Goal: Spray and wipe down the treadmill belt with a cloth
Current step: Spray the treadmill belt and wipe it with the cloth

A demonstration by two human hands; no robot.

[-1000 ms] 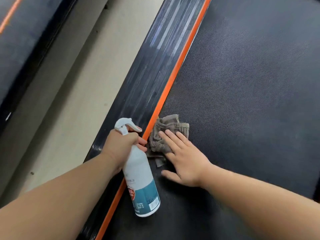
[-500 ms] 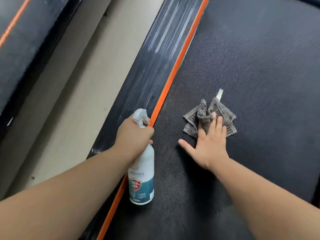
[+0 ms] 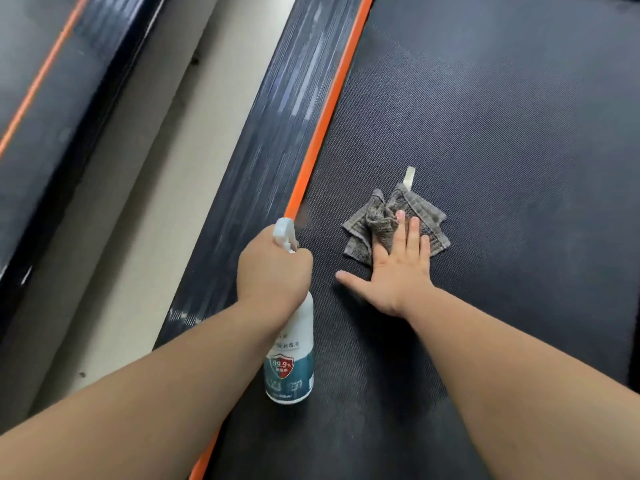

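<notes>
Right hand [image 3: 398, 271] presses flat on cloth [image 3: 394, 223]; left hand [image 3: 273, 268] grips spray bottle [image 3: 291, 355].

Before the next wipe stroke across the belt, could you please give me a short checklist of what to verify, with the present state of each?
1. Cloth lies on the treadmill belt: ok.
2. Right hand flat on the cloth, fingers spread: ok, though only its near part is covered.
3. Left hand has a closed grip on the spray bottle: ok.
4. Bottle upright, nozzle pointing at the belt: ok.
5. Belt ahead of the cloth free of objects: ok.
6. Belt wet enough from spraying: cannot tell.
</notes>
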